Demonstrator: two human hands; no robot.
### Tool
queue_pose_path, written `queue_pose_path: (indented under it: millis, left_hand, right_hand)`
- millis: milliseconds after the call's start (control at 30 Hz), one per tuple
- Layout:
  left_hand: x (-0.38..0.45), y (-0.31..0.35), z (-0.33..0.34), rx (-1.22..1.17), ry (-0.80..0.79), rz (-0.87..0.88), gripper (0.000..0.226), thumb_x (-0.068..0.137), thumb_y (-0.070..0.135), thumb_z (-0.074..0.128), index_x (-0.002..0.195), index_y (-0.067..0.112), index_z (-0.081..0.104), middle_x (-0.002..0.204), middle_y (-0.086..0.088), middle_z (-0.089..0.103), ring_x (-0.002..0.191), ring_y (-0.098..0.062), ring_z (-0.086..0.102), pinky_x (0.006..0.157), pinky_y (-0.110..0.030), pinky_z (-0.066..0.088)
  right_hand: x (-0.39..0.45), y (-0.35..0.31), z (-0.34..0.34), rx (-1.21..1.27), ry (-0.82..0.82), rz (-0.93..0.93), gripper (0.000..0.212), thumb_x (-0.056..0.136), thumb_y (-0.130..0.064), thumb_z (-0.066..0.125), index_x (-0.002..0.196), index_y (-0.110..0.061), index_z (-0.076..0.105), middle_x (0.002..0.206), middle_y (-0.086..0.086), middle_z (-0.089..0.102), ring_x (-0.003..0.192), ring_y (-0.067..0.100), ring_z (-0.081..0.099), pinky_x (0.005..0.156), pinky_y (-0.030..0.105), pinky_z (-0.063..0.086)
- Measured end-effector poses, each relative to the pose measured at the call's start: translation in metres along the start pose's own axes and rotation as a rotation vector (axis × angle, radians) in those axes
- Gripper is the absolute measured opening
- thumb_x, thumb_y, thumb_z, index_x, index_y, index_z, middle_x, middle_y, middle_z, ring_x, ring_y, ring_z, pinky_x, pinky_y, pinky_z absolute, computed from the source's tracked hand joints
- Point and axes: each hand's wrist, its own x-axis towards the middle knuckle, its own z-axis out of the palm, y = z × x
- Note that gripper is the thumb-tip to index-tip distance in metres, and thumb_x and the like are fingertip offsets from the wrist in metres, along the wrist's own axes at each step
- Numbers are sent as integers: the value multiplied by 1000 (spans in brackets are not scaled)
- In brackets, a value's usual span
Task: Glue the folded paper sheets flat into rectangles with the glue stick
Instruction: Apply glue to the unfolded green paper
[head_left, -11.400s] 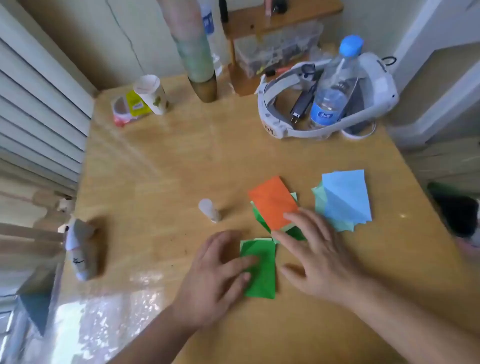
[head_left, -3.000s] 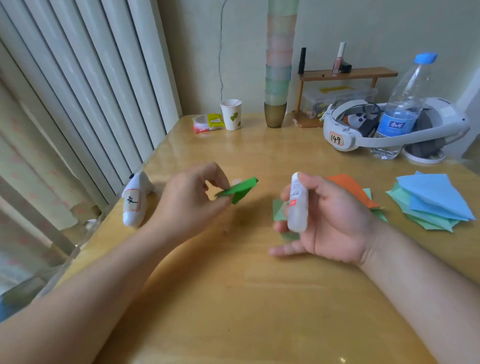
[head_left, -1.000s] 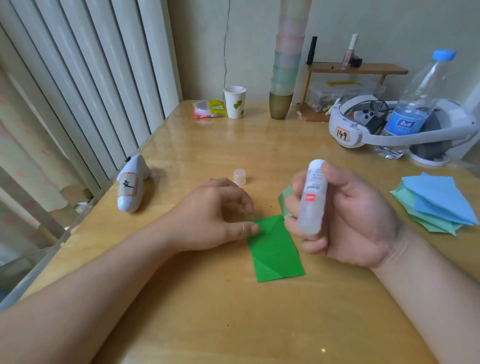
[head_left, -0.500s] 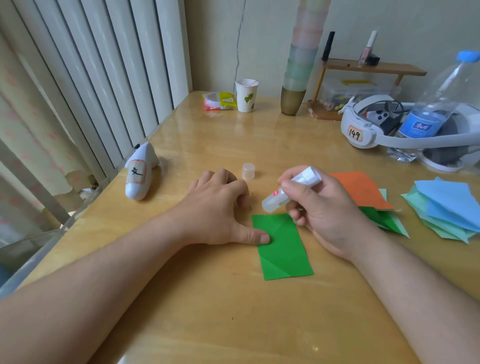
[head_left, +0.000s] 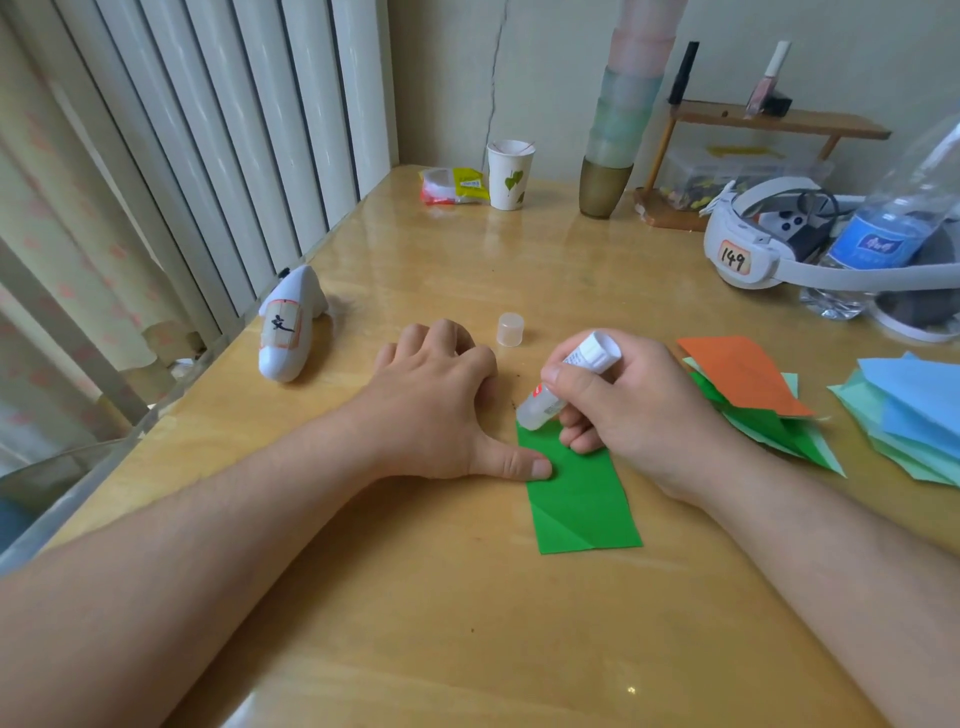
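A folded green paper rectangle (head_left: 582, 499) lies flat on the wooden table (head_left: 415, 623). My left hand (head_left: 436, 405) rests palm down beside it, thumb pressing the paper's left edge. My right hand (head_left: 634, 410) grips a white glue stick (head_left: 566, 384), tilted down to the left so its tip touches the paper's far left corner. The clear glue cap (head_left: 510, 329) stands on the table just beyond both hands.
An orange sheet on green sheets (head_left: 743, 379) and a blue-green paper stack (head_left: 909, 410) lie to the right. A white bottle (head_left: 288, 322) lies at left near the table edge. A headset (head_left: 753, 254), water bottle (head_left: 883, 228), paper cup (head_left: 510, 174) and stacked cups (head_left: 618, 130) stand at the back.
My right hand has tipped the glue stick from upright down onto the green paper's far corner. My left hand stays pinning the paper, which was laid flat on the table earlier.
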Motion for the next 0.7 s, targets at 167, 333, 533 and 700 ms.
queue_pose_path:
  millis: [167,333,533,700]
  left_hand:
    - [0,-4,-1,-121,15,4,69,52,95,58,91,40,41,121,13,35,116,-18,30,106,-36,30]
    - [1,-4,0,-124,10,15,70,51,91,63,95,42,40,124,13,36,116,-19,30,103,-35,29]
    - [1,-4,0,-114,17,9,72,49,93,61,95,43,37,125,13,34,118,-18,28,101,-34,26]
    - [1,-3,0,-109,15,2,75,50,92,63,99,42,38,126,12,35,120,-18,28,102,-35,27]
  right_hand:
    - [2,-5,5,-249,-5,-66,22,89,-39,70,84,-19,65,69,8,67,62,27,68,66,51,60]
    - [-2,-12,8,-453,-7,-142,25,86,-44,66,86,-19,63,74,1,67,70,16,59,71,38,51]
    - [-3,-13,9,-506,-52,-143,26,86,-47,67,89,-22,62,78,-1,69,74,14,57,69,30,49]
    - [-1,-14,7,-548,-81,-162,25,93,-50,66,92,-25,62,76,-3,67,70,7,57,60,19,42]
